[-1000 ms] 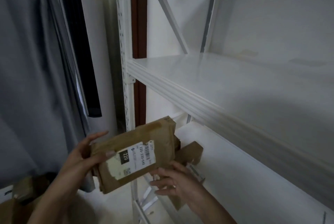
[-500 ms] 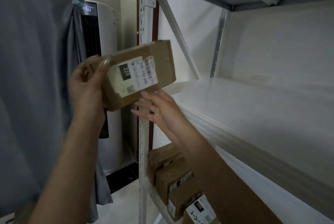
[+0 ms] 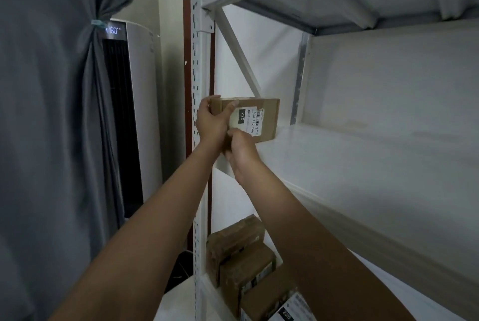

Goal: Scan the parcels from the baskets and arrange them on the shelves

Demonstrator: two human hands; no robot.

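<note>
While the parcel (image 3: 267,118) is stood on the shelf (image 3: 337,154), its left end is gripped by the left hand (image 3: 211,123) above and the right hand (image 3: 241,149) just below.

Left end of the parcel (image 3: 261,121) is hidden behind the left hand (image 3: 211,123), its lower left corner behind the right hand (image 3: 239,150); the right fingertips are out of sight. Label (image 3: 250,119) fine print is too small to read. Below, the right forearm (image 3: 298,217) covers part of the stacked parcels (image 3: 233,243). Front parcel (image 3: 269,302) is cut off by the bottom edge. The curtain (image 3: 51,113) hides part of the tower unit (image 3: 140,113).
</note>
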